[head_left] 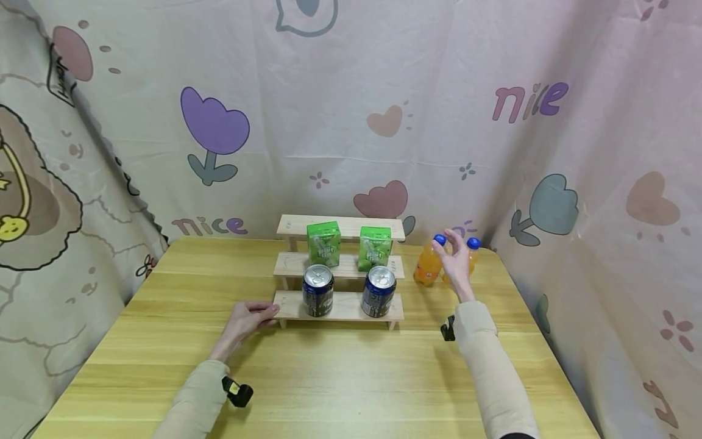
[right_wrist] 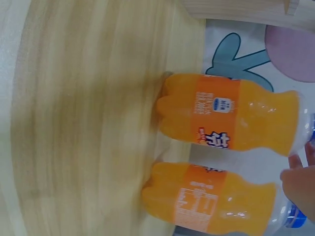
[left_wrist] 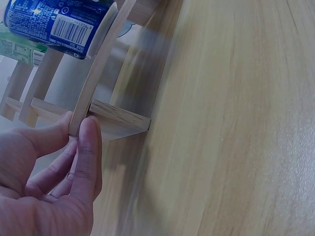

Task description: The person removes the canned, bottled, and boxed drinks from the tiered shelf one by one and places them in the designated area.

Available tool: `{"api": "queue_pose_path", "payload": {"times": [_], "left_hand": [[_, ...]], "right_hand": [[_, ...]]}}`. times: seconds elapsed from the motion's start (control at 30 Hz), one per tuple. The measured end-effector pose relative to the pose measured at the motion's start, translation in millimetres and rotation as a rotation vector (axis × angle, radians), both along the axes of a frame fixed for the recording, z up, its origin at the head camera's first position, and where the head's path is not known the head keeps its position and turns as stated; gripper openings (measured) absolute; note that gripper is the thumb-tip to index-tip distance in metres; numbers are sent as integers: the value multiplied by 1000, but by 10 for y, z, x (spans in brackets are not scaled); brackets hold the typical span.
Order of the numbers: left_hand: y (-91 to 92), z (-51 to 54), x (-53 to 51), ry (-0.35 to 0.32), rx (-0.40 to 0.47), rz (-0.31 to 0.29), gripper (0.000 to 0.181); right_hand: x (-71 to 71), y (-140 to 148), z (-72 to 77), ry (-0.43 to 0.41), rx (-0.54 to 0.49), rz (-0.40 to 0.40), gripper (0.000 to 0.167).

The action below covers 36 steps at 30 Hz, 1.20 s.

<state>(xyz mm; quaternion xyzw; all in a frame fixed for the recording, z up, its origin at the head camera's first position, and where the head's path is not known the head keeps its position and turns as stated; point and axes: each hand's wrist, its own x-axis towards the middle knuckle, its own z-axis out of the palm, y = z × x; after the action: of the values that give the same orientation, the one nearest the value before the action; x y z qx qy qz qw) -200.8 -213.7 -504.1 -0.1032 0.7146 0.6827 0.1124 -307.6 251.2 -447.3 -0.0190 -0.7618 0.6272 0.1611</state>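
The worktop (head_left: pixel 356 378) runs in a broad stretch of pale wood from the front feet of the wooden rack (head_left: pixel 347 306) towards me, and a wide band of it lies between the rack and the left edge. At the back, the rack stands close to the rear edge, near the printed curtain (head_left: pixel 329 79). On the right, a strip of wood separates the rack from the nearer orange bottle (head_left: pixel 426 268); the farther orange bottle (head_left: pixel 473 256) is just beside that one, with a narrow gap between them, and both are near the rear right corner.

My left hand (head_left: pixel 251 321) pinches the left end of the rack's bottom board, thumb above and fingers beneath. My right hand (head_left: pixel 456 263) is up at the blue cap of the nearer orange bottle, thumb and fingers about it; I cannot tell whether they grip it.

Both bottles stand upright on the worktop, filled with orange drink, with lobed bases and orange labels; the nearer one's label shows bold dark blue and white lettering. The rack is plain light wood in three steps. On its bottom board stand two dark blue cans (head_left: pixel 318 292) with silver tops, set apart from each other, and on the middle board two green cartons (head_left: pixel 323 245), also upright and apart.
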Motion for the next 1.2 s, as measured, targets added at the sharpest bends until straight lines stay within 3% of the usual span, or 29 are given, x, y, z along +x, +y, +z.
{"api": "queue_pose_path", "payload": {"times": [0.23,0.57,0.73,0.97,1.2], "left_hand": [[-2,-4,0,-2,8,2,45],[-5,4,3,2,-5,-8,44],[-12,8,14,-1,-4,-16,44],[-15,5,5,5,11,-17,45],[-1,-8,-6,6,25,7,44]], "right_hand": [[70,-74,83,139,35,-5,50],[230,-266,275,156,191,6,51],[281,-425,375,161,175,88,51],[323,-645,477,175,133,263,50],[383,-744,537,72,159,354,52]]}}
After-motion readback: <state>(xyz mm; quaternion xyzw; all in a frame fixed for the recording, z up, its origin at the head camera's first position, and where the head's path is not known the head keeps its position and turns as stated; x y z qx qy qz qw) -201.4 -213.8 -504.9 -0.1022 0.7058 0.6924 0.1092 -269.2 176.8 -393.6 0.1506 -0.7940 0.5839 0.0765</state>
